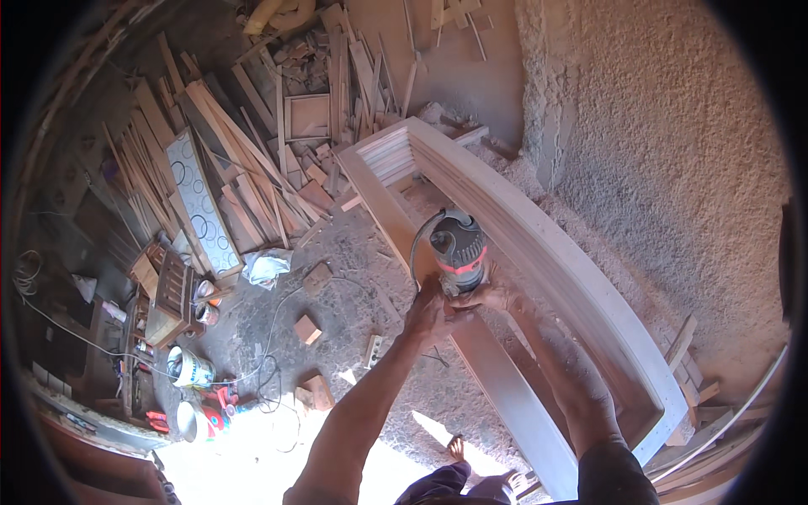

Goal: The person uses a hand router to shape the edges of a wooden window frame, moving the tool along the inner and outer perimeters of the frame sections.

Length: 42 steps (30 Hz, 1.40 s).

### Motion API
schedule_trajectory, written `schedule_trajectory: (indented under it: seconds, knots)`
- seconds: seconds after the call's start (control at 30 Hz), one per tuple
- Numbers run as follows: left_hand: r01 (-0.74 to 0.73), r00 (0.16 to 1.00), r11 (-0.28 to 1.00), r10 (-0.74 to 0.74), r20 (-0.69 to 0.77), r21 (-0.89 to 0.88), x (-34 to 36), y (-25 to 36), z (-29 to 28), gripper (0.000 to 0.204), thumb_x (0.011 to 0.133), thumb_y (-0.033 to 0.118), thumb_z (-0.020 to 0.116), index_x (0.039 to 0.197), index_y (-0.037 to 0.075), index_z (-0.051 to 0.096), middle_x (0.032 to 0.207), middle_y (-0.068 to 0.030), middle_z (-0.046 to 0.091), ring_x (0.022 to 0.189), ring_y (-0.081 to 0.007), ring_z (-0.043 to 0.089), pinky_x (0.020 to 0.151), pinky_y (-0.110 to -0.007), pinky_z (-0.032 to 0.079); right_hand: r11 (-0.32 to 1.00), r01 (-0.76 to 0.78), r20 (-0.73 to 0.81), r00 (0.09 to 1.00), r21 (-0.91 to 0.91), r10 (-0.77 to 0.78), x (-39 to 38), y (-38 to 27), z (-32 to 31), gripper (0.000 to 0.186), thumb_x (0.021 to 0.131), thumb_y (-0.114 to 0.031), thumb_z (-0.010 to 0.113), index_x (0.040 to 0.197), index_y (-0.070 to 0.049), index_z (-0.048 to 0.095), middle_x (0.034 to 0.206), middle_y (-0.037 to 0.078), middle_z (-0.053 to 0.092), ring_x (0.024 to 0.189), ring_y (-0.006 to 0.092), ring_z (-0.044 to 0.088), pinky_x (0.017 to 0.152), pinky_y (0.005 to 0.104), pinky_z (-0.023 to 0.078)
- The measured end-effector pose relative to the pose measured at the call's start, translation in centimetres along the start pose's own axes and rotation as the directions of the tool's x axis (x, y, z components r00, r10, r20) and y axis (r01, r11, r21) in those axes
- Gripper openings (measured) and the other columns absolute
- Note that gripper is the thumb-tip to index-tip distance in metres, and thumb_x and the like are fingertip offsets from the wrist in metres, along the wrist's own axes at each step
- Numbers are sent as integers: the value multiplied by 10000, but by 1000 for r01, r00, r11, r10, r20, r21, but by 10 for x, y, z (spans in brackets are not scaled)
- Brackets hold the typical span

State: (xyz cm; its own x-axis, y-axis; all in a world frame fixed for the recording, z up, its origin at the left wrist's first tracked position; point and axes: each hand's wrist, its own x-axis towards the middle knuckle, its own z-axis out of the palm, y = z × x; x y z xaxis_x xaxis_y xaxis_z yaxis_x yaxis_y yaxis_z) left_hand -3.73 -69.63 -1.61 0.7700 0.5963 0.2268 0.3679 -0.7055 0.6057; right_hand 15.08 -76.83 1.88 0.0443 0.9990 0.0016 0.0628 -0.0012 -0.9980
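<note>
A black router (459, 251) with a red band stands upright on the near long board of a large wooden frame (518, 396). My left hand (427, 305) is closed round the left side of its base. My right hand (490, 296) grips the base from the right, with that forearm reaching across the frame's opening. A dark cord loops out of the router's top and down past my left hand. The bit is hidden under the base and my hands. Stepped grooves run along the inner face of the frame's far side.
Long planks and offcuts (244, 160) lean and lie in a heap at the back left. A rough plastered wall (656, 151) rises beyond the frame. Wood blocks (307, 329), a white bucket (190, 368) and a trailing cable lie about on the dusty floor at left.
</note>
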Motion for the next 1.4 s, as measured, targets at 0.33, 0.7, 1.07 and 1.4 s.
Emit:
schedule_trajectory:
  seconds: [0.33, 0.7, 1.07, 1.4]
  knots:
    - [30, 1000, 999, -29, 10, -40, 80, -106, -31, 1098, 772, 447, 891, 1533, -87, 307, 1456, -325, 450, 1363, -467, 499, 1153, -488, 445, 978, 166, -74, 982, -125, -176, 127, 10, 0, 948, 546, -205, 1020, 1379, -114, 576, 1258, 56, 700, 1170, 185, 635, 1101, 361, 490]
    - [-16, 1000, 972, 21, 19, -233, 179, -199, -81, 896, 796, 341, 876, 1521, 70, 424, 1425, -246, 493, 1323, -431, 530, 1103, -479, 481, 975, 201, -58, 977, -95, -207, 273, 3, -9, 904, 618, -45, 948, 1415, -124, 530, 1205, 47, 702, 1117, 178, 645, 1007, 377, 548]
    - [68, 997, 981, -71, -9, -184, 267, -299, -130, 951, 770, 342, 889, 1510, -4, 402, 1425, -274, 501, 1343, -423, 545, 1124, -472, 458, 966, 144, 57, 985, 216, -160, 435, 37, -10, 910, 612, -50, 947, 1415, -135, 529, 1188, 33, 722, 1131, 163, 653, 1002, 366, 544]
    - [88, 996, 966, -84, 24, -244, 340, -368, -174, 957, 810, 316, 874, 1535, 25, 321, 1423, -232, 527, 1321, -380, 575, 1105, -471, 488, 964, 252, -36, 966, -84, -255, 546, 36, -13, 934, 568, -230, 964, 1385, -96, 532, 1259, 88, 687, 1180, 224, 647, 1046, 383, 521]
